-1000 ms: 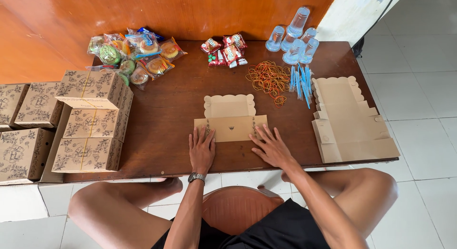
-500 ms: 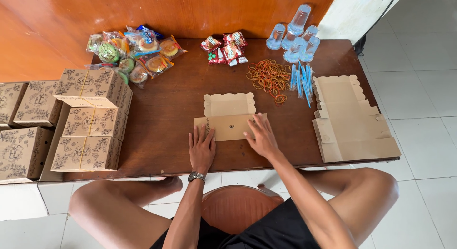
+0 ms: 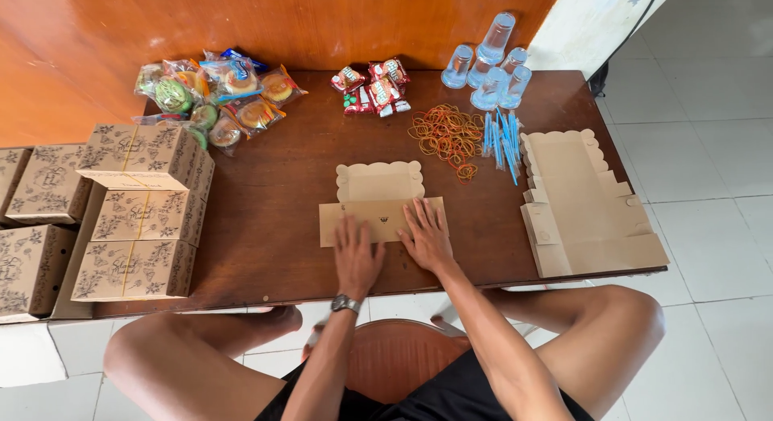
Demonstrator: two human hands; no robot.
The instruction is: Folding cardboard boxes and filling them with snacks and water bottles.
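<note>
Now the right hand [image 3: 427,242] has slid inward beside the left hand [image 3: 357,258]; both press flat, fingers spread, on the folded brown cardboard box blank [image 3: 378,202].

A dark brown wooden table [image 3: 274,220] fills the middle of the view. Behind it, at 12 o'clock, stands a wall of orange-brown polished wood [image 3: 322,22], which reflects soft daylight. At 1 o'clock there is a pale painted wall corner [image 3: 592,18]. The floor [image 3: 708,147] has white square tiles, seen at 3 o'clock. A round brown seat [image 3: 394,361] is at 6 o'clock.
</note>
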